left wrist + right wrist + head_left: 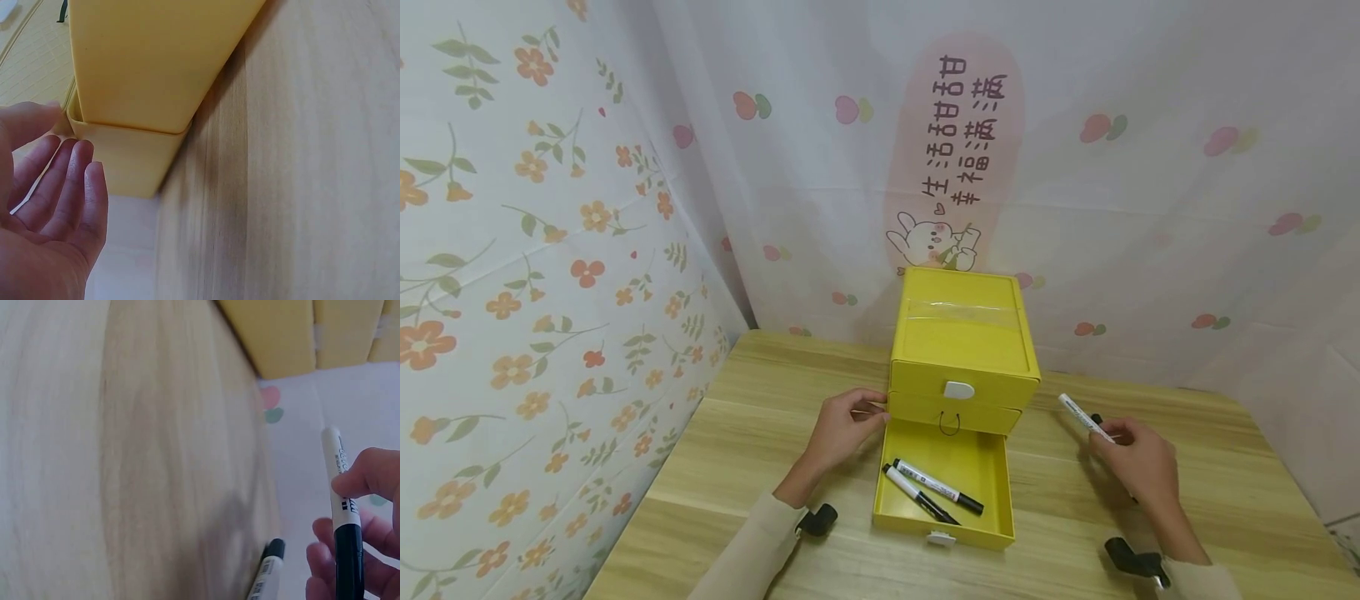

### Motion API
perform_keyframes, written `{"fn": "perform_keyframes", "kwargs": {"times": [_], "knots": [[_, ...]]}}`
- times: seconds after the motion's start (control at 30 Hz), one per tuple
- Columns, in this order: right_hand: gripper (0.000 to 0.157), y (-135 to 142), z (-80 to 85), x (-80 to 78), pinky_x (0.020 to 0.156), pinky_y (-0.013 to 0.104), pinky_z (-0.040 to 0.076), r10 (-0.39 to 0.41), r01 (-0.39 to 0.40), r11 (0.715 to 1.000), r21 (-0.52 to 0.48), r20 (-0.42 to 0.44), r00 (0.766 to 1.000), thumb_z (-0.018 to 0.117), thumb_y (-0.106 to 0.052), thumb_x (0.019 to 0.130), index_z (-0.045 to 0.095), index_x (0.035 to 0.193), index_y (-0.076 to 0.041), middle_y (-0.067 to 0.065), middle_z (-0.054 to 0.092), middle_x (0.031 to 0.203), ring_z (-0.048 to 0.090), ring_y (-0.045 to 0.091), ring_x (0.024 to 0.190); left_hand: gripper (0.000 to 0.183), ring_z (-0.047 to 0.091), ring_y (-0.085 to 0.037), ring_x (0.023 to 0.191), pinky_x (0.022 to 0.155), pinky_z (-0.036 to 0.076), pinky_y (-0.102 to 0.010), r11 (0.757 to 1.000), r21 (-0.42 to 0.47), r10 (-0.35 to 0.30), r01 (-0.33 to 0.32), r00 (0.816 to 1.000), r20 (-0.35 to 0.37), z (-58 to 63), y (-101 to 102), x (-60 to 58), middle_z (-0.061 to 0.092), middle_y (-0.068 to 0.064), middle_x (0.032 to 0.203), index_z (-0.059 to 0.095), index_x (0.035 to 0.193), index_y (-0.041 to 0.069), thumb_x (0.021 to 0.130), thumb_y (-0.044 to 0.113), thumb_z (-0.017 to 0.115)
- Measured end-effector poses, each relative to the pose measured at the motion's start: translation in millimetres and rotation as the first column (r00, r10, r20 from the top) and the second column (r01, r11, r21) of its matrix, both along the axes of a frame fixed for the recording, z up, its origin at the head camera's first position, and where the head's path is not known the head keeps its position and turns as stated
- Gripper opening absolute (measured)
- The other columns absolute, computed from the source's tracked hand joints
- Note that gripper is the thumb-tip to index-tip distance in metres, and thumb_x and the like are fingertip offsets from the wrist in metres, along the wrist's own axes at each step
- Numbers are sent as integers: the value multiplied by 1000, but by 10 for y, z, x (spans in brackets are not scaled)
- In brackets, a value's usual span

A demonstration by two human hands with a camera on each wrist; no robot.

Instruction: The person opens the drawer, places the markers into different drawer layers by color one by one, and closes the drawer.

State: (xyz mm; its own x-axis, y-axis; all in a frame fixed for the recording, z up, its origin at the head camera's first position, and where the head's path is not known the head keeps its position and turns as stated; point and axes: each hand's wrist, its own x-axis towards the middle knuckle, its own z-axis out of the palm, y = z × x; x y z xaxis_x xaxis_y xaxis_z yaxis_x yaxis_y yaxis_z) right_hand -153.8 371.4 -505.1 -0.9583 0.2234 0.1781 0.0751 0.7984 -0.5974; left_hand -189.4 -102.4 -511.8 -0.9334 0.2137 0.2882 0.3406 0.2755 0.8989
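A yellow drawer box (966, 333) stands on the table, its bottom drawer (981, 467) pulled out toward me. Two whiteboard markers with white barrels lie inside that drawer, one marker (936, 483) partly beside the other marker (910, 486). My left hand (844, 427) is at the box's left front corner; its fingertips touch or nearly touch the edge, fingers loosely bent. To the right of the box, my right hand (1142, 462) pinches a whiteboard marker (340, 481) with a white barrel and black end, raised above the table. Below it lies another marker (267, 575), mostly hidden in the head view.
The wood-grain table (760, 417) extends on both sides of the box. Behind it hangs a white patterned curtain (820, 208), and a floral curtain (550, 292) borders the left. A white tab handle (942, 538) sticks out from the open drawer's front.
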Motion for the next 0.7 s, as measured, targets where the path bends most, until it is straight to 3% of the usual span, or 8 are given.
{"fn": "perform_keyframes", "kwargs": {"times": [0.1, 0.4, 0.7], "knots": [[29, -8, 21, 9, 60, 30, 42, 2, -1, 1000, 4, -17, 1000, 80, -29, 99, 78, 112, -3, 11, 79, 95, 61, 15, 77, 24, 79, -23, 98, 88, 64, -30, 1000, 1, -4, 4, 1000, 2, 0, -3, 0, 81, -8, 113, 80, 121, 3, 98, 7, 84], [31, -95, 154, 85, 57, 31, 41, 10, -10, 1000, -11, -20, 1000, 80, -30, 99, 77, 113, -3, 11, 78, 95, 58, 15, 73, 24, 79, -24, 98, 89, 65, -30, 1000, -3, -9, 9, 1000, 2, -4, -4, 0, 81, -11, 114, 80, 121, 3, 98, 7, 84], [23, -211, 287, 216, 58, 30, 42, 32, -34, 999, -25, -76, 997, 83, -25, 96, 78, 109, -6, 11, 79, 96, 58, 11, 71, 24, 80, -25, 97, 89, 65, -31, 1000, 4, -7, 7, 1000, 15, 5, 2, 13, 80, -19, 113, 80, 121, 3, 98, 8, 84]]}}
